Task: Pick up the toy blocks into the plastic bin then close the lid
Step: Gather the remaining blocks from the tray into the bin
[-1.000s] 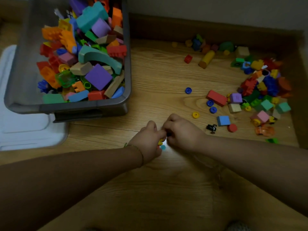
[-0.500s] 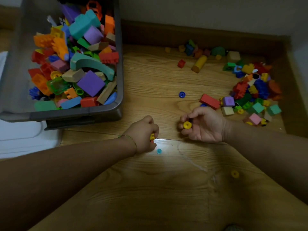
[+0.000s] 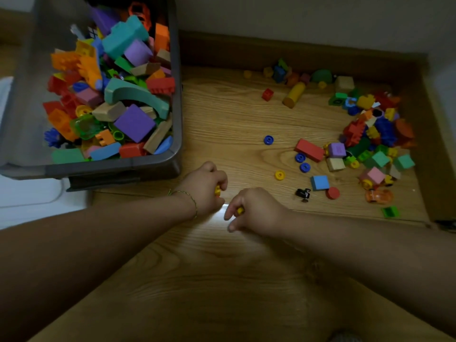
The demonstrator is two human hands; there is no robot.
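While loose toy blocks [image 3: 370, 134] lie scattered on the wooden floor [image 3: 222, 267] right of the heaped plastic bin [image 3: 111, 167], the left grip [image 3: 204, 186] and right grip [image 3: 254, 211] each pinch a small yellow piece [image 3: 217, 190], with skirting board [image 3: 296, 53] and pale wall [image 3: 296, 16] beyond.

A wooden floor [image 3: 222, 280] carries everything. At the far left stands a grey plastic bin [image 3: 111, 166], and a white lid [image 3: 29, 193] shows along its left and near sides. A heap of toy blocks [image 3: 370, 134] lies at the right. Nearer the middle lie a yellow cylinder [image 3: 293, 95], a blue wheel [image 3: 268, 139], a long red block [image 3: 309, 149], a yellow wheel [image 3: 279, 175], a blue square block [image 3: 319, 182] and a red disc [image 3: 332, 193]. An orange toy car [image 3: 378, 195] lies at the near right.
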